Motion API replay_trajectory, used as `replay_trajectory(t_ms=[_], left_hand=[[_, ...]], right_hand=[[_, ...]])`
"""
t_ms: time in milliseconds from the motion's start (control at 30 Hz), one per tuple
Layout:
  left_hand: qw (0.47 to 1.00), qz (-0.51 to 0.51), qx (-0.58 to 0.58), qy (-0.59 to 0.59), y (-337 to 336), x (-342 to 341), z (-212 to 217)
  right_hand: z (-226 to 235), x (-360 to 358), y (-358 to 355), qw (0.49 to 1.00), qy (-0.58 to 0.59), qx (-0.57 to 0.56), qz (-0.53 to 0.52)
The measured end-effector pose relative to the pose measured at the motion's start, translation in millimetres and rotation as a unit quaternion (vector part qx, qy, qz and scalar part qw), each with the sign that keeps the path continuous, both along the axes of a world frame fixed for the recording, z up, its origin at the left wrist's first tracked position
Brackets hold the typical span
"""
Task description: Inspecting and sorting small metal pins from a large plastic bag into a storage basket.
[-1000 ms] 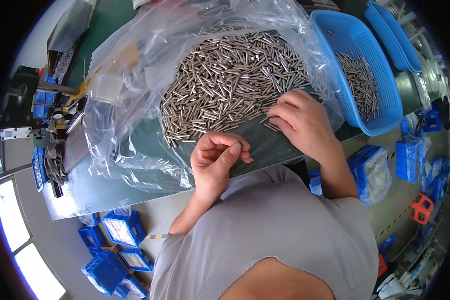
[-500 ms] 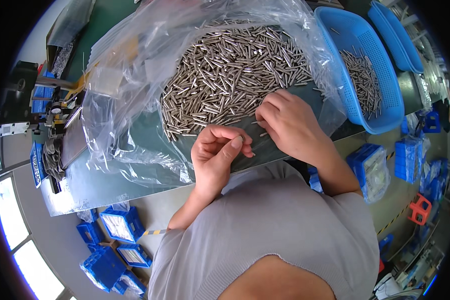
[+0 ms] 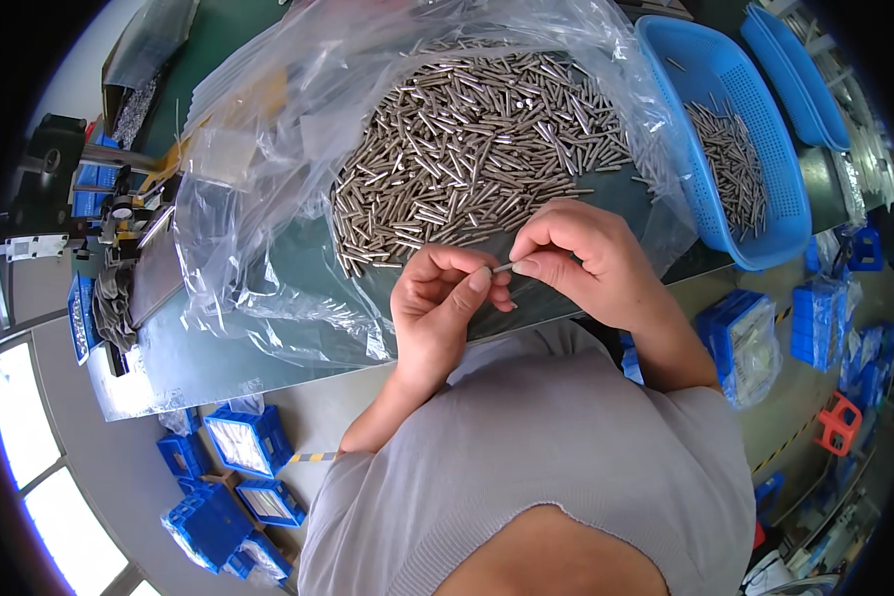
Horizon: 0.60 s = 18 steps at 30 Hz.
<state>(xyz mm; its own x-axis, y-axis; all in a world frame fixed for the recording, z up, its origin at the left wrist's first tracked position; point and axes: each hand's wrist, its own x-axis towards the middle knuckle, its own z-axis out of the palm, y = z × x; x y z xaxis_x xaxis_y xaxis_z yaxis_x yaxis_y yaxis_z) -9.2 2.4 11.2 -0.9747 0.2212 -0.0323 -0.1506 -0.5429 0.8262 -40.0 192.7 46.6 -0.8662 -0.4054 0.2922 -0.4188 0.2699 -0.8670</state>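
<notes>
Between my two hands I hold a small metal pin, level, just in front of the pile. My left hand pinches its left end between thumb and forefinger, the other fingers curled. With thumb and forefinger, my right hand grips the right end. Beyond both hands lies a broad heap of slim metal pins, spread on a clear plastic bag. Whether more pins are tucked in my left palm I cannot tell.
At the right a blue perforated basket holds more pins, with another blue basket beyond it. Clamp-like equipment stands at the left of the green table. Blue crates and a red stool are on the floor.
My right hand has come away from the pile's near edge toward my left hand, and both now meet at one pin. The view has shifted slightly.
</notes>
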Motion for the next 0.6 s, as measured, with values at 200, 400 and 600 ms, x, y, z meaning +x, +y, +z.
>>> replay_trajectory(t_ms=[200, 400, 600], left_hand=[[1.0, -0.006, -0.02, 0.009, 0.5, 0.5, 1.2], [0.999, -0.028, -0.042, 0.01, -1.2, 0.9, 0.0], [0.999, -0.035, -0.009, 0.01, -3.7, 1.0, 0.8]], right_hand=[[5.0, -0.6, -0.3, 0.998, 0.049, 0.033, -0.005], [2.8, 2.1, -9.3, 1.0, 0.003, -0.005, -0.007], [-3.1, -1.8, -9.7, 0.977, -0.183, -0.094, 0.059]])
